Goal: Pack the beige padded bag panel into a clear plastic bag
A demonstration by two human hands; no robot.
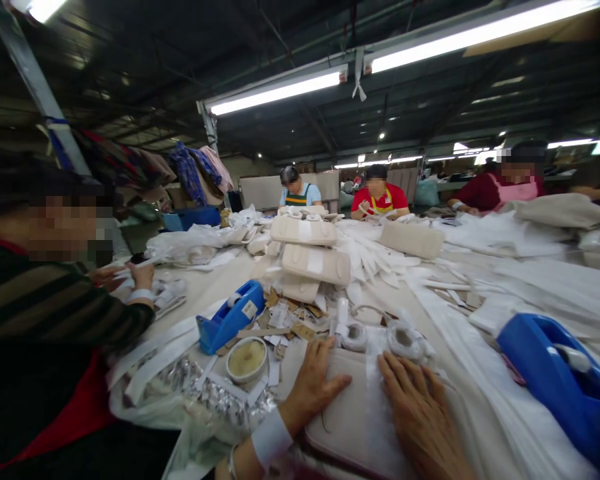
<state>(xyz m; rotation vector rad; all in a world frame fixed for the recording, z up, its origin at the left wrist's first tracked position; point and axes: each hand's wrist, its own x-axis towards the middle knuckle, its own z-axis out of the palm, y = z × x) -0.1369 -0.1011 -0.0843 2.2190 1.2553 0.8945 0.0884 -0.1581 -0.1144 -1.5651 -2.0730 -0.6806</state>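
Near the front edge of the cluttered counter (215, 280), the left hand (314, 385) and right hand (416, 408) lie open and flat on a cream padded leather panel (347, 413), pinning its white wrapping strip (380, 407) smooth.

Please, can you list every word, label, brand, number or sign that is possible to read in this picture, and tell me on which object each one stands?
No text can be read.
White label on the blue tape dispenser: too small and blurred.
Small paper tags heaped behind it: print blurred.
Cream bag under the left hand and right hand: no marking visible.
Second blue dispenser: no lettering visible.
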